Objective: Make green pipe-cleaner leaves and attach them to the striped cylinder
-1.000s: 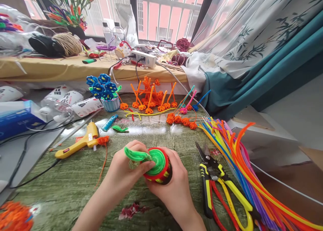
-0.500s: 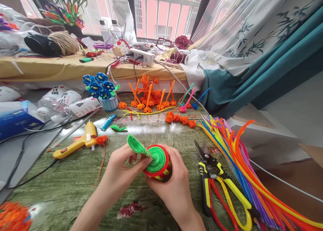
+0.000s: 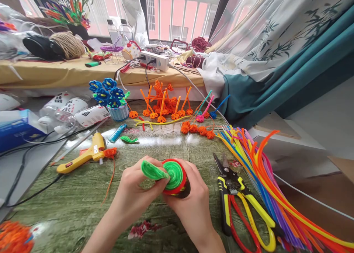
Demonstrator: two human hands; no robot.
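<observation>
My right hand [image 3: 190,194] is wrapped round a small pot [image 3: 173,177] with a red rim and a green coiled top of pipe cleaner. Its side, partly hidden by my palm, shows red, yellow and a dark patch. Between the thumb and fingers of my left hand [image 3: 143,181] is a green pipe-cleaner leaf [image 3: 151,170]. The pinched end of the leaf lies at the left part of the green top; whether it is fixed there I cannot tell.
A yellow glue gun [image 3: 88,153] lies left, yellow-black pliers [image 3: 235,194] right, beside a bundle of coloured pipe cleaners [image 3: 265,172]. Behind stand blue flowers in a small pot [image 3: 118,112] and several orange pipe-cleaner flowers [image 3: 162,105]. A loose green leaf [image 3: 129,139] lies by a blue lighter [image 3: 117,133].
The leaf has tilted lower, and its broad end has come nearer the pot. The pot has shifted slightly to the right and my left hand has turned a little.
</observation>
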